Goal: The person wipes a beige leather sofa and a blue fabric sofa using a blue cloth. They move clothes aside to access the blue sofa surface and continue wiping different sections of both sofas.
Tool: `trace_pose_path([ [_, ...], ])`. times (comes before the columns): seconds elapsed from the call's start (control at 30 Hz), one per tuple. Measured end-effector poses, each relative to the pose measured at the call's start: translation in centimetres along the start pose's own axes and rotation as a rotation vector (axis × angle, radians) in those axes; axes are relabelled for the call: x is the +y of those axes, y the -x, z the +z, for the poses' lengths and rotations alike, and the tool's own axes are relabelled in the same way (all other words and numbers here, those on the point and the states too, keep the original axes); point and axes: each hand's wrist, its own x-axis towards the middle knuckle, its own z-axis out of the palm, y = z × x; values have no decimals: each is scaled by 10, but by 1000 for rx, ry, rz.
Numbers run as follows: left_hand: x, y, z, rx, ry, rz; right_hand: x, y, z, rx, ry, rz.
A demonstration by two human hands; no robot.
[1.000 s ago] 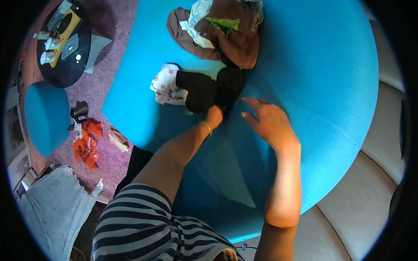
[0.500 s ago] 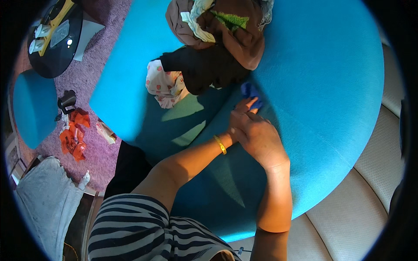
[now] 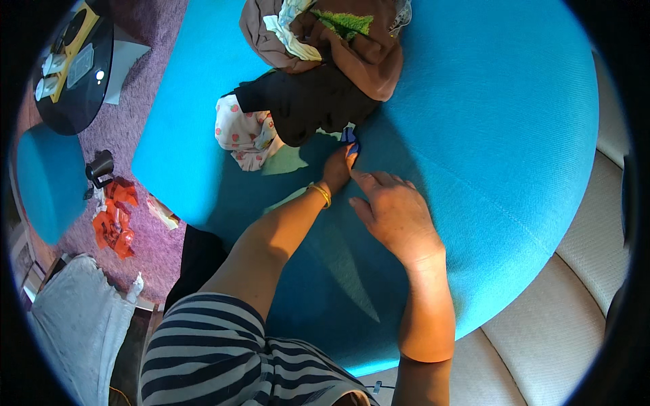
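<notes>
My left hand, with a yellow bracelet on its wrist, is closed on a small dark blue cloth just below the pile. Right beside it, my right hand is spread over the blue cushioned seat, holding nothing, its index finger reaching toward the left hand. Nearest to the blue cloth lies a black garment. From under its left side comes a white cloth with pink and red spots. Above it are bunched a brown cloth, a pale cloth and a fuzzy green piece.
On the purple carpet at the left are red plastic bags and a dark cup-like object. A black oval table with white cups stands far left, near a blue stool. Beige upholstery borders the right.
My hands have come apart. The left one has moved up and left with the blue cloth toward the black garment, and my right hand's fingers have spread. The view has shifted slightly.
</notes>
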Motion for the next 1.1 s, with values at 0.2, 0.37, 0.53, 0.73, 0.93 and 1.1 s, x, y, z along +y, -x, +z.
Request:
trace_pose_path([
  [0.2, 131, -38, -1, 40, 246, 224, 4, 0, -3, 15, 12, 29],
  [0.37, 120, -33, 13, 73, 61, 351, 9, 1, 3, 86, -24, 50],
  [0.53, -35, 12, 3, -80, 243, 37, 4, -5, 3, 59, 12, 9],
  [0.73, 10, 85, -16, -26, 25, -84, 21, -1, 6, 80, -13, 76],
  [0.93, 91, 88, -13, -18, 291, -39, 24, 0, 2, 108, -54, 75],
  [1.1, 128, 93, -10, 18, 343, 129, 26, -2, -6, 114, -30, 67],
])
